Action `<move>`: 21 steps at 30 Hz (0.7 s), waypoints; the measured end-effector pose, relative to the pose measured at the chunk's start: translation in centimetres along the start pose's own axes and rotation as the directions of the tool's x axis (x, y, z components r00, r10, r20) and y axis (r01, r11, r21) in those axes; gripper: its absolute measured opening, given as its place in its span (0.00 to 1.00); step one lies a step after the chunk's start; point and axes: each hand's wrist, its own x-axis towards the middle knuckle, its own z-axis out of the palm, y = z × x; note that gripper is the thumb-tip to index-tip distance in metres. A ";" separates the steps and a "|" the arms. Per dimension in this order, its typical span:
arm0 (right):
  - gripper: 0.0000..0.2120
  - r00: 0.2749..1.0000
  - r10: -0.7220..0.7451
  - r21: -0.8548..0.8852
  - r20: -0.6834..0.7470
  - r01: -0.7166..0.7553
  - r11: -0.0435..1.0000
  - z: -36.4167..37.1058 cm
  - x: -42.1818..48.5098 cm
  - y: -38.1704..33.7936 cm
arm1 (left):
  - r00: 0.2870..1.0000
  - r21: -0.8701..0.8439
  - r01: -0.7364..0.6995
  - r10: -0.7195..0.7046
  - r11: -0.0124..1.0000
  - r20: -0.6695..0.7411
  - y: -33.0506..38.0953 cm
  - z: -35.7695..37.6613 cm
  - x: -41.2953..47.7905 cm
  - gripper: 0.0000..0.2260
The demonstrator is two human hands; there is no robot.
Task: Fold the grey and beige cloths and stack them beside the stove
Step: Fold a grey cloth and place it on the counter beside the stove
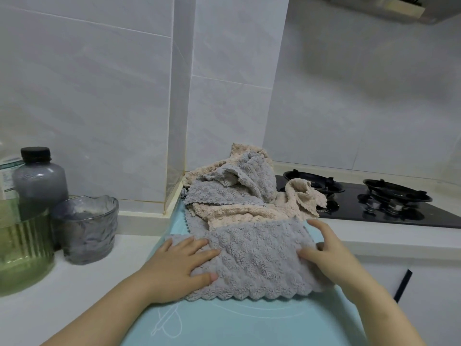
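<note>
A grey fleecy cloth (254, 260) lies folded flat on a light blue mat (237, 320) at the counter's front. My left hand (184, 265) presses flat on its left side, fingers spread. My right hand (324, 248) rests on its right edge, fingers straight, thumb lying on top. Behind it sits a crumpled heap of beige cloths (239, 213) and grey cloths (224, 191), reaching to the wall corner. One beige cloth (303, 196) droops over the edge of the black stove (389, 211).
At the left stand a smoky glass cup (87, 228), a green ribbed glass container (22, 248) and a grey bottle with a black cap (37, 181). A tiled wall pillar (179, 96) juts out behind the heap. White counter (62, 295) surrounds the mat.
</note>
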 end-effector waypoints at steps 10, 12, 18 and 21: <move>0.27 0.967 -0.255 0.046 -0.015 0.255 0.966 2.1 -0.6 -9.6 | 0.856 -0.967 -0.194 -0.453 0.163 -0.248 -1.4 -2.1 -0.5 0.08; 0.27 0.953 -0.299 0.059 0.059 0.295 0.954 4.6 -0.9 -11.2 | 0.878 -0.987 -0.160 -0.458 -0.005 -0.140 -1.1 -2.5 -0.7 0.11; 0.18 0.902 -0.316 0.333 0.295 0.213 0.919 9.7 -1.3 -11.5 | 0.899 -0.989 -0.074 -0.420 0.125 -0.121 -1.4 -2.3 -0.5 0.13; 0.14 0.947 -0.320 0.187 0.003 0.314 0.931 10.2 -0.7 -8.9 | 0.922 -0.954 -0.052 -0.353 0.296 -0.160 -1.5 -2.0 -0.7 0.13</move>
